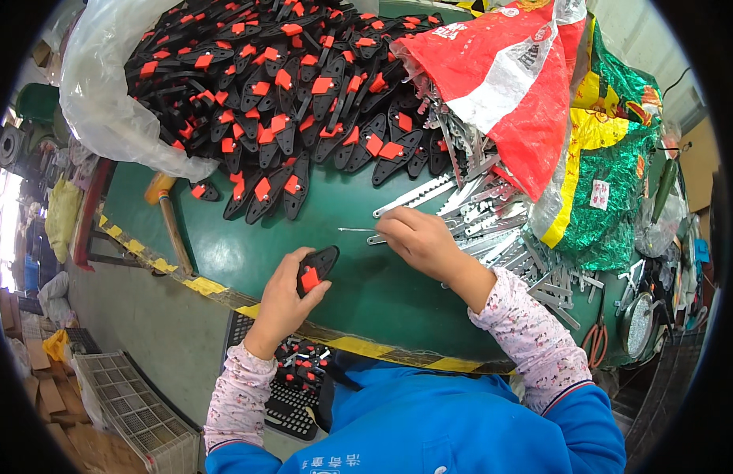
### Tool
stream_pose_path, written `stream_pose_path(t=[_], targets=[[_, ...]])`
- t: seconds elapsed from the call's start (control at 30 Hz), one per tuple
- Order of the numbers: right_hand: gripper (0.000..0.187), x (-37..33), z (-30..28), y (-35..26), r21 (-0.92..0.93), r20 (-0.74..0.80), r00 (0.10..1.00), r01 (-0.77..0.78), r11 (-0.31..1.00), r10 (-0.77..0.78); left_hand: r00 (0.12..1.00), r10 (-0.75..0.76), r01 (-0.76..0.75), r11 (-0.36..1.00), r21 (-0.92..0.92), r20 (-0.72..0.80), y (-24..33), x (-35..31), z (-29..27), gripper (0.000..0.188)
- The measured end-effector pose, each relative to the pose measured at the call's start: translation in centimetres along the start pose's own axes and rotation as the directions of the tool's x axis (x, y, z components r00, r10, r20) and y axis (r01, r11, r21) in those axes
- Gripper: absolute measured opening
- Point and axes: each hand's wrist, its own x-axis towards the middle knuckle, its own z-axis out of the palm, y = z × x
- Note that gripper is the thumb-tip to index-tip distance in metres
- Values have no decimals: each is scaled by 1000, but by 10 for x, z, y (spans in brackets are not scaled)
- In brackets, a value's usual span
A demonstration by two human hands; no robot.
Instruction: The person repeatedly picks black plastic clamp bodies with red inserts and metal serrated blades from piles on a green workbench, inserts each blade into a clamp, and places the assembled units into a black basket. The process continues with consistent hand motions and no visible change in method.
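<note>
My left hand (pixel 286 299) grips a black plastic part (pixel 325 262) with a red tab, held over the green table near its front edge. The fingers of my right hand (pixel 416 237) are pinched on a thin metal piece (pixel 355 229), whose narrow end points left; its full shape is hidden. Under and beside that hand lie silver toothed metal strips (pixel 414 195), spreading right into a loose pile. Behind both hands rises a large heap of similar black parts (pixel 256 95) with red tabs.
A mallet (pixel 173 221) lies at the table's left. A red bag (pixel 532 118) and a green foil bag (pixel 607 197) stand at the right. Scissors (pixel 595 341) and a round metal dish (pixel 637 325) rest near the right edge. Striped tape (pixel 358 346) lines the table's front.
</note>
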Motion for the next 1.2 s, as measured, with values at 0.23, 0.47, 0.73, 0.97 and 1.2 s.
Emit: stream_pose_path(t=[0.23, 0.47, 0.73, 0.97, 1.2], targets=[[22, -3, -18, -6, -59, 80, 978, 200, 978, -195, 995, -11, 8, 1000, 27, 101, 7, 4, -8, 60], [23, -3, -27, -21, -117, 142, 964, 242, 963, -224, 963, 222, -248, 950, 192, 150, 16, 4, -3, 71], [41, -9, -26, -42, -139, 205, 978, 75, 987, -45, 951, 283, -300, 941, 156, 125, 30, 13, 9, 65], [50, -5, -32, -23, 76, 236, 970, -78, 994, 58, 966, 223, -239, 963, 127, 130, 32, 3, 34, 59], [57, 40, -41, 95, -792, 256, 951, 104, 602, 173, 910, 328, -383, 898, 216, 252, 28, -20, 47, 59]])
